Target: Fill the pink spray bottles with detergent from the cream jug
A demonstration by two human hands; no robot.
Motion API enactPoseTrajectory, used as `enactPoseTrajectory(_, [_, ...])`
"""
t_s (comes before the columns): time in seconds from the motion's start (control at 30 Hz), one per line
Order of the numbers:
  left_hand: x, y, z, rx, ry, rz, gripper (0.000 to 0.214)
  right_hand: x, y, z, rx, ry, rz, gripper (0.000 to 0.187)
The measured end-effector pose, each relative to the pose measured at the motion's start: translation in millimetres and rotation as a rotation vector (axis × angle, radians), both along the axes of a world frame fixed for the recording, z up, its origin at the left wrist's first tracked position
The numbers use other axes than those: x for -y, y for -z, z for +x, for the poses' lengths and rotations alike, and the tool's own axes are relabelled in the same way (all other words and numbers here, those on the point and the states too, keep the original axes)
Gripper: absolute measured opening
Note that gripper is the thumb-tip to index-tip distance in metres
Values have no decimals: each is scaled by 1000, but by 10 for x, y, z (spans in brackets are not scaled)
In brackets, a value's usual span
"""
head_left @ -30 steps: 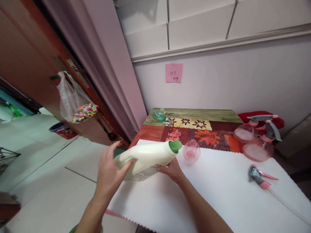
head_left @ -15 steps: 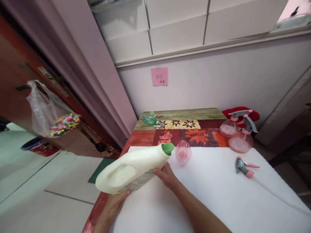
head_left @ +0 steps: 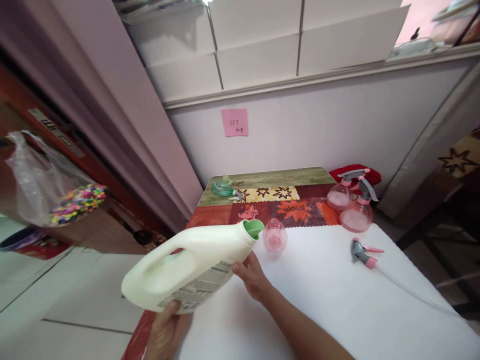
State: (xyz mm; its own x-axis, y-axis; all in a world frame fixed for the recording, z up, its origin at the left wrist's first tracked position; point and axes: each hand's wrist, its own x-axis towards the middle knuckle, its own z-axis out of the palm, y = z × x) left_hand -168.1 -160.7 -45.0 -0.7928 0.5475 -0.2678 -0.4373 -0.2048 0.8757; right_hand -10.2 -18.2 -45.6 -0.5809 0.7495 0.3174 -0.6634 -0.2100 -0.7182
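A large white detergent jug [head_left: 210, 245] with a green pouring spout lies tilted between my hands, its mouth toward the upper right. My left hand [head_left: 167, 325] grips it under the base end. Near the neck, my right hand [head_left: 252, 276] is closed on its underside, thumb on the label side. Just right of the spout stands a small round pink bottle [head_left: 275, 240], upright with an uncapped neck; no stream of liquid shows. A grey and pink spray head [head_left: 363, 254] with a long clear tube rests on the white cloth to the right.
Two pink spray bottles [head_left: 356, 219] with sprayer tops stand at the table's right back. A green spray bottle [head_left: 223, 187] lies at the left back. White cloth [head_left: 322, 290] covers the front of the table. A bag of colourful pieces [head_left: 77, 202] hangs at the left.
The jug has turned slightly, so more of its label and handle opening shows, and its base sits lower left. The whole view has shifted, moving the table things left in the picture.
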Motion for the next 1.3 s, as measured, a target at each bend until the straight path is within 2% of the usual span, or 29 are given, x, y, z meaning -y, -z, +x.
enactPoseTrajectory(0.1, [23, -51, -18, 10, -83, -24, 75, -52, 95, -23, 73, 22, 59, 55])
enactPoseTrajectory(0.17, [56, -96, -63, -43, -103, -31, 77, -100, 138, -15, 117, 91, 120, 47])
enactPoseTrajectory(0.33, [103, -216, -141, -219, -66, -85, 78, -184, 192, 72, 242, 350, 223, 37])
enactPoseTrajectory(0.47, [55, -285, -136, -281, -19, -115, 82, -194, 201, 135, 330, 490, 240, 40])
enactPoseTrajectory(0.6, [-52, -348, -94, -334, -7, -100, 81, -213, 134, 165, 306, 493, 155, 42])
enactPoseTrajectory(0.8, [-206, -425, -54, -400, 81, -62, 75, -265, 85, 163, 243, 473, 37, 39])
enactPoseTrajectory(1.03, [-265, -486, -76, -447, 125, -42, 69, -312, 120, 143, 238, 476, -2, 39])
enactPoseTrajectory(1.3, [-320, -609, -15, -455, 120, -60, 76, -336, 120, 135, 248, 473, -19, 39])
